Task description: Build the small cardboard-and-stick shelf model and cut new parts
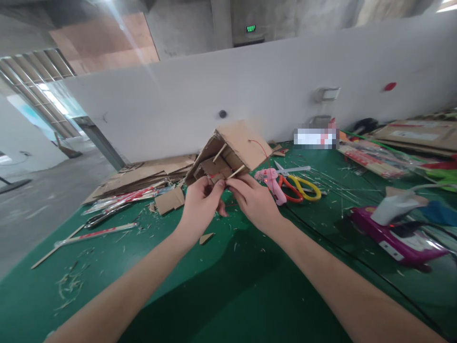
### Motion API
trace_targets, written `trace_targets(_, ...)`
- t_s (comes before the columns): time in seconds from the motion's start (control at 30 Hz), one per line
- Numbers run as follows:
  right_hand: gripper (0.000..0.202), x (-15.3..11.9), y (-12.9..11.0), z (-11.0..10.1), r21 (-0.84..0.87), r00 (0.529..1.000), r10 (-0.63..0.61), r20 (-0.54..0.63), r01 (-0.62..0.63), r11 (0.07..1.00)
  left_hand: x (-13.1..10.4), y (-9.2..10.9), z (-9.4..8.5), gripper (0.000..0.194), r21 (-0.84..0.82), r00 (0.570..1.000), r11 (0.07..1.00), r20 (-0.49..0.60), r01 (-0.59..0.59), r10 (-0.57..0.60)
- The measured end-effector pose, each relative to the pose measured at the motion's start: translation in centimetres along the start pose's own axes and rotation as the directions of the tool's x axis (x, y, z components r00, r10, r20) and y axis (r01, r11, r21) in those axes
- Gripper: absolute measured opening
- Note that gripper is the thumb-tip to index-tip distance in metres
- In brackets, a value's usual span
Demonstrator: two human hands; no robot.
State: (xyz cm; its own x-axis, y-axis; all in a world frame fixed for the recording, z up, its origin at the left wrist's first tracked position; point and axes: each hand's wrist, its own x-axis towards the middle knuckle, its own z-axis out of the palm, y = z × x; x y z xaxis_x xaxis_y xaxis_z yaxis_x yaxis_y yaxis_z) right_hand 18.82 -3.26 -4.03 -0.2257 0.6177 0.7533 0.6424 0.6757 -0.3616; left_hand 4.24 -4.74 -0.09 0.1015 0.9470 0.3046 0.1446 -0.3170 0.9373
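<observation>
A small cardboard box structure (246, 143) is tilted above the green table, its open side towards me, with thin wooden sticks (236, 171) inside and a red wire (263, 148) coming out of its top panel. My left hand (204, 196) is closed at the box's lower front edge, thumb and fingers pinched together. My right hand (254, 197) is pinched right beside it, the fingertips of both hands nearly meeting. What lies between the fingertips is too small to make out. A pink glue gun (274, 186) rests just right of my right hand.
Scissors with red and yellow handles (309, 188) lie beside the glue gun. A purple power strip (396, 243) with cables sits at the right. Cardboard sheets (143, 176), wrapped sticks (96, 233) and scraps are on the left; a white wall (178, 95) stands behind.
</observation>
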Motion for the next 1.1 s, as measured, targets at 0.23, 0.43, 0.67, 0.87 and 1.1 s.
trace_targets(0.23, 0.02, 0.35, 0.19, -0.04, -0.075, 1.0, -0.004, 0.022, 0.006, 0.997, 0.0, 0.15, -0.18, 0.02, 0.078, 1.0, 0.997, 0.012, 0.002, -0.003)
trace_targets(0.43, 0.013, 0.26, 0.16, -0.05, 0.019, 0.999, 0.024, -0.037, -0.023, 1.0, -0.12, 0.57, 0.16, 0.02, -0.071, 0.999, 0.997, -0.011, 0.039, -0.04)
trace_targets(0.67, 0.013, 0.51, 0.19, 0.28, 0.164, 0.986, 0.095, -0.14, -0.071, 0.984, -0.29, 0.69, 0.45, 0.02, -0.292, 0.992, 0.95, -0.021, 0.114, -0.125)
trace_targets(0.87, 0.009, 0.21, 0.27, 0.64, 0.267, 0.975, 0.131, -0.177, -0.081, 0.96, 0.02, 0.65, 0.11, 0.027, -0.468, 0.98, 0.87, -0.037, 0.156, -0.196)
trace_targets(1.1, 0.013, 0.05, -0.11, 0.15, 0.011, 0.97, 0.137, -0.2, -0.137, 0.99, 0.28, 0.61, 0.02, 0.027, -0.54, 0.962, 0.808, 0.013, 0.237, -0.273)
